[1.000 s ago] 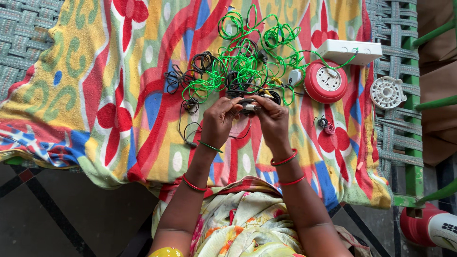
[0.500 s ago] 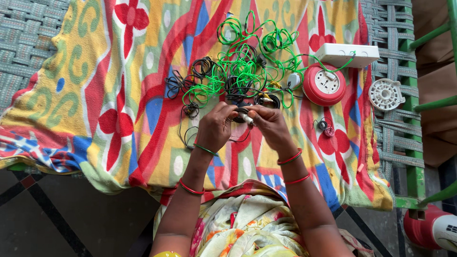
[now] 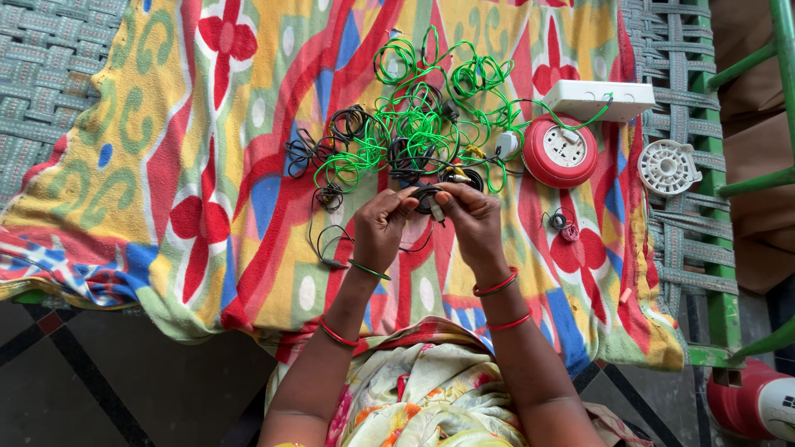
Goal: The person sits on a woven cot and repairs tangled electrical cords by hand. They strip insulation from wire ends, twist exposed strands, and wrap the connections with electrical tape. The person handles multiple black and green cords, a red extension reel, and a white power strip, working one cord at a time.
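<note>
My left hand [image 3: 383, 225] and my right hand [image 3: 466, 220] meet above a colourful cloth [image 3: 207, 165], pinching a small coil of black cable [image 3: 429, 199] between their fingertips. A thin black lead hangs from it down to a plug [image 3: 330, 263] on the cloth. Just beyond my hands lies a tangle of green wire [image 3: 422, 124] mixed with black cables [image 3: 344, 128]. Bangles circle both wrists.
A red round extension reel [image 3: 561, 151] and a white socket box [image 3: 598, 99] lie right of the tangle. A white round reel cover [image 3: 667, 166] sits on the woven cot [image 3: 687, 248]. A small wire bundle [image 3: 563, 223] lies nearby. A red-and-white object [image 3: 758, 406] stands on the floor.
My hands stay together on the black coil, shifting it slightly between the fingers. The view has moved a little; nothing else has moved.
</note>
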